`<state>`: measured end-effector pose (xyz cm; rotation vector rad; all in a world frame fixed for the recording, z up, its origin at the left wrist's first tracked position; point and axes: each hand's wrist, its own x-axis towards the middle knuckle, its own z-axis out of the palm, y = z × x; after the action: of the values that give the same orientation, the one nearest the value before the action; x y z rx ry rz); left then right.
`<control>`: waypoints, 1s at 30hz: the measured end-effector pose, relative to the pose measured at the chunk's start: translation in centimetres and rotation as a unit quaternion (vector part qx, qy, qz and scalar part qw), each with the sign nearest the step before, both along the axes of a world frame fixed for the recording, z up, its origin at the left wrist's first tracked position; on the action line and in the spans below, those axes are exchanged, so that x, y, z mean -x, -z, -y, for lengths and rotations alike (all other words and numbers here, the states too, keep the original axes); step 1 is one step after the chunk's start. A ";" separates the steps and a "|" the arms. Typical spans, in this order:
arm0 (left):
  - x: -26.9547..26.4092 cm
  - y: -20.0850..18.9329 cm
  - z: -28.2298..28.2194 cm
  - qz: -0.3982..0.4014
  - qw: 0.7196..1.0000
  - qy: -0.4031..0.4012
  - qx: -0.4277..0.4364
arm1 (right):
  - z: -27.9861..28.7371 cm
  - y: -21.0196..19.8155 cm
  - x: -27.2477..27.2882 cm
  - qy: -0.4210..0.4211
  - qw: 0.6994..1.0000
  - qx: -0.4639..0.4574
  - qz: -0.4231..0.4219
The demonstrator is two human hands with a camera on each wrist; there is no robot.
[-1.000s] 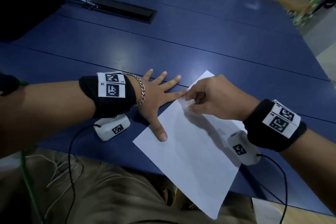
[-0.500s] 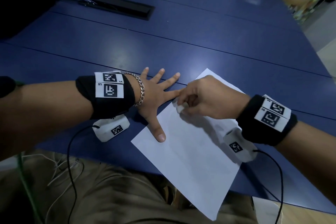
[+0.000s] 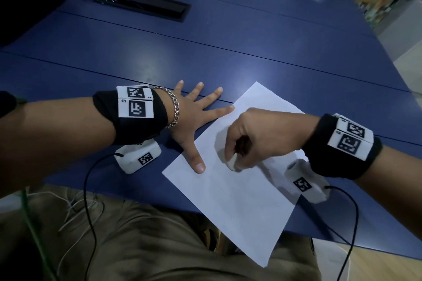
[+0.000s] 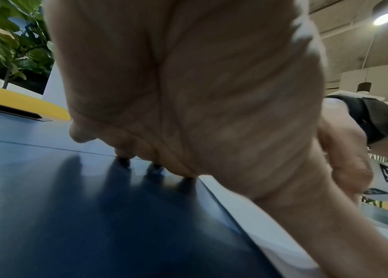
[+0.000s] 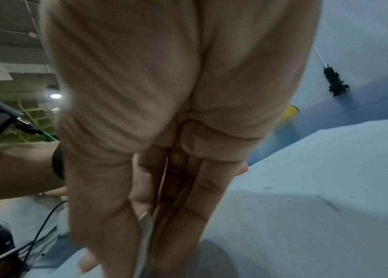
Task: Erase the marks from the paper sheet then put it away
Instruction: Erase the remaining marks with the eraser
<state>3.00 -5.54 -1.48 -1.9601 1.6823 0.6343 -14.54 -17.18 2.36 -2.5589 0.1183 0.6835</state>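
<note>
Right hand (image 3: 255, 137) pinches the eraser (image 3: 231, 163) onto the paper sheet (image 3: 239, 201) beside the flat, splayed left hand (image 3: 187, 118), sheet's length running toward the desk (image 3: 205, 52) edge

The right hand (image 3: 255, 141) hides most of the white eraser (image 3: 232, 163) it pinches; under that hand the paper sheet (image 3: 239, 201) is covered, any marks too faint to tell.

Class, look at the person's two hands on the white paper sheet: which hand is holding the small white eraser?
The right hand, fingers curled, pinches the small white eraser against the white paper sheet. The left hand lies flat with fingers spread, holding nothing.
</note>
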 end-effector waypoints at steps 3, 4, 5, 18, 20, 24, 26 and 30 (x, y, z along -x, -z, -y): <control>0.1 -0.1 0.1 0.009 1.000 0.004 -0.009 | 0.3 0.2 -0.6 0.024 0.997 0.010 0.074; 0.1 -0.1 0.2 0.013 1.000 0.006 -0.010 | 0.4 0.4 -0.7 0.032 0.994 0.010 0.103; 0.2 -0.1 0.2 0.015 1.000 0.008 -0.010 | 0.4 0.5 -0.5 0.036 0.993 0.008 0.109; -0.1 0.2 -0.6 0.002 0.999 0.026 0.025 | 2.6 -1.9 5.5 0.159 0.979 -0.027 0.123; 0.0 0.4 -1.0 -0.008 0.999 0.030 0.042 | 2.2 -1.4 7.0 0.156 0.978 -0.011 0.135; -0.2 0.1 -1.8 -0.073 0.994 0.032 0.070 | 0.8 -0.1 8.9 0.102 0.986 0.038 0.127; -0.7 -0.2 -1.9 -0.095 0.992 0.057 0.056 | 0.1 0.5 9.2 0.071 0.989 0.055 0.120; -0.9 0.0 -2.4 -0.079 0.990 0.100 0.057 | 0.6 0.8 9.2 0.076 0.989 0.090 0.094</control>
<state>3.87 -3.14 -1.53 -1.8264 2.0221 0.6458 -23.74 -17.75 1.61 -2.7364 0.3201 0.3864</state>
